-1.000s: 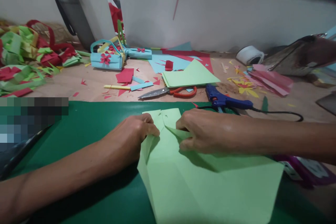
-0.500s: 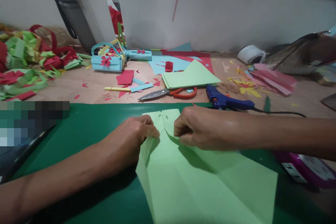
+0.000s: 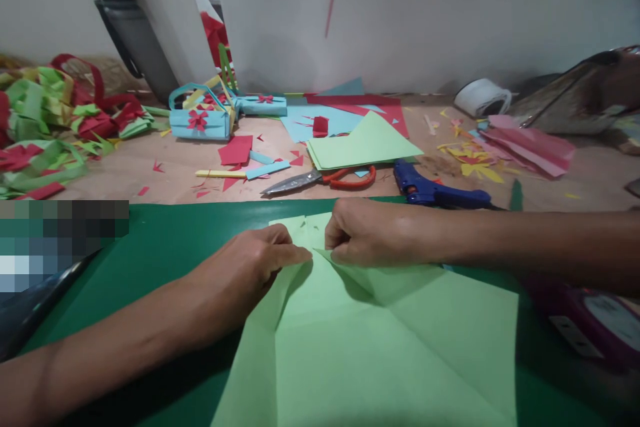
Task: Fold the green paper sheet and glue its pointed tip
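A large light green paper sheet [image 3: 380,353] lies creased on a dark green mat [image 3: 175,240]. My left hand [image 3: 253,270] is closed, pinching the sheet's left fold near the top. My right hand [image 3: 373,232] is closed too, pinching the right fold close beside it. The two hands nearly touch at the top middle of the sheet. Both forearms rest over the mat.
Behind the mat lie scissors with orange handles [image 3: 320,179], a blue glue gun [image 3: 435,190], a stack of light green paper [image 3: 363,143], a blue paper basket [image 3: 200,117], paper scraps [image 3: 45,127] at left, a tape roll [image 3: 483,97] and pink paper [image 3: 530,143] at right. A purple object [image 3: 590,320] sits at right.
My right hand has slid left along the fold toward my left hand. The sheet's lower left part has opened out wider and flatter.
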{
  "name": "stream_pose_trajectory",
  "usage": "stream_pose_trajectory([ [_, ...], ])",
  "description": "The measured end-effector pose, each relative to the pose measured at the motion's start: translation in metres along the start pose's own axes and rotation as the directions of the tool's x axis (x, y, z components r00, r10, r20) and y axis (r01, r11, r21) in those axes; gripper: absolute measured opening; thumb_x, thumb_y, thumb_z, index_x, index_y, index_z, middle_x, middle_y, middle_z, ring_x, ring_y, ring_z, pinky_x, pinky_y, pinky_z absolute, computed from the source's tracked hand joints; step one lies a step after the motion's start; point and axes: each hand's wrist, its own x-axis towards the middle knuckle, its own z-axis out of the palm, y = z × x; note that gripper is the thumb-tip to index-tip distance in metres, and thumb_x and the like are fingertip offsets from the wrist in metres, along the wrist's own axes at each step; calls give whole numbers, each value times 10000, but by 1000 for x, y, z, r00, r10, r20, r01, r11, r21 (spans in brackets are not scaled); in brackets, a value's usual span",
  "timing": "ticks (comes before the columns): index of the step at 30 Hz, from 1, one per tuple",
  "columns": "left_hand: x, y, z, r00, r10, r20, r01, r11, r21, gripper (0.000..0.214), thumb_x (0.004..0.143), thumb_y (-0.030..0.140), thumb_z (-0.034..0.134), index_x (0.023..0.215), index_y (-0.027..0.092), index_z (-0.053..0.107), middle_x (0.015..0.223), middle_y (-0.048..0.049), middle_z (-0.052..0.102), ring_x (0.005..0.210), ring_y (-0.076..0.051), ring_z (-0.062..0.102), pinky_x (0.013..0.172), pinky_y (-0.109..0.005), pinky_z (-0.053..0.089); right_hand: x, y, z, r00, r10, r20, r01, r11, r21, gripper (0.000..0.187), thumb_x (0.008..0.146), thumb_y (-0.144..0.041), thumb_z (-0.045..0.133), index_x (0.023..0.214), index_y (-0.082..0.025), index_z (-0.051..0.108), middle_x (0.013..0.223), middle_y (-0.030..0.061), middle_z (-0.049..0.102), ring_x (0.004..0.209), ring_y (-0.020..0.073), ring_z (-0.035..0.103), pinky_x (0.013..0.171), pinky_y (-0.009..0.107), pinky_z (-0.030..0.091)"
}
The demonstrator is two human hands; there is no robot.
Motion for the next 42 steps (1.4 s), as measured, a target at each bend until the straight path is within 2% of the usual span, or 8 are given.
stream_pose_trajectory([
  [4, 2, 5, -2, 997, -15, 71, 4, 989, 151, 440, 797, 20, 365, 1085, 247, 608, 812, -22, 513, 646, -119, 483, 582, -233, 361, 5, 2, -2, 999, -31, 29, 31, 999, -14, 160, 643, -172, 482, 701, -160, 630, 621, 15, 567, 529, 115, 479, 448, 214, 321],
  [10, 7, 6, 1, 984, -45, 170, -2, 964, 265, 338, 864, 104, 359, 1097, 245, 559, 798, -19, 466, 586, -105, 471, 548, -222, 348, -3, -4, -13, 990, -45, 137, 53, 997, -55, 133, 657, -249, 536, 708, -165, 625, 581, -16, 506, 498, 95, 423, 449, 217, 298],
  [16, 6, 5, 2, 988, -37, 153, -7, 960, 281, 337, 883, 119, 355, 1147, 229, 534, 795, -20, 467, 617, -110, 494, 580, -221, 370, -14, -1, -18, 970, -143, 199, 158, 985, -62, 98, 661, -246, 533, 593, -183, 502, 555, -45, 416, 507, 88, 382, 459, 226, 265],
  [24, 7, 7, 1, 989, -40, 145, -2, 962, 274, 356, 884, 119, 355, 1182, 221, 522, 802, -29, 481, 635, -118, 510, 583, -224, 374, -18, -1, -14, 978, -90, 188, 120, 981, -155, 190, 663, -175, 465, 512, -188, 351, 498, -46, 286, 451, 79, 256, 423, 253, 188],
  [28, 6, 4, 3, 991, -26, 132, -12, 960, 278, 394, 880, 115, 354, 1232, 230, 490, 804, -23, 473, 616, -107, 489, 578, -220, 367, -16, -3, -13, 972, -22, 235, 67, 980, -186, 141, 647, -170, 474, 520, -188, 413, 505, -42, 293, 454, 85, 291, 404, 238, 211],
  [34, 4, -1, 5, 991, 38, 128, -81, 931, 356, 554, 854, 82, 352, 1331, 363, 365, 810, 1, 461, 570, -86, 432, 558, -207, 340, -13, -10, -14, 974, 18, 225, 41, 966, -256, 133, 634, -175, 471, 527, -193, 396, 508, -34, 351, 454, 97, 340, 396, 235, 239],
  [39, 4, 0, 5, 987, 32, 157, -100, 890, 445, 586, 847, 105, 355, 1383, 318, 249, 822, 0, 474, 536, -82, 419, 532, -201, 335, -12, -12, -15, 976, 32, 217, 33, 957, -287, 123, 630, -216, 499, 545, -198, 412, 511, -21, 433, 444, 116, 389, 376, 239, 258],
  [42, 5, 0, 6, 986, 33, 164, -110, 868, 485, 539, 845, 106, 353, 1351, 286, 310, 839, -12, 485, 514, -87, 418, 512, -218, 335, -13, -11, -15, 978, 19, 208, 39, 962, -269, 173, 681, -249, 471, 534, -199, 395, 500, -28, 398, 437, 106, 365, 373, 233, 257],
])
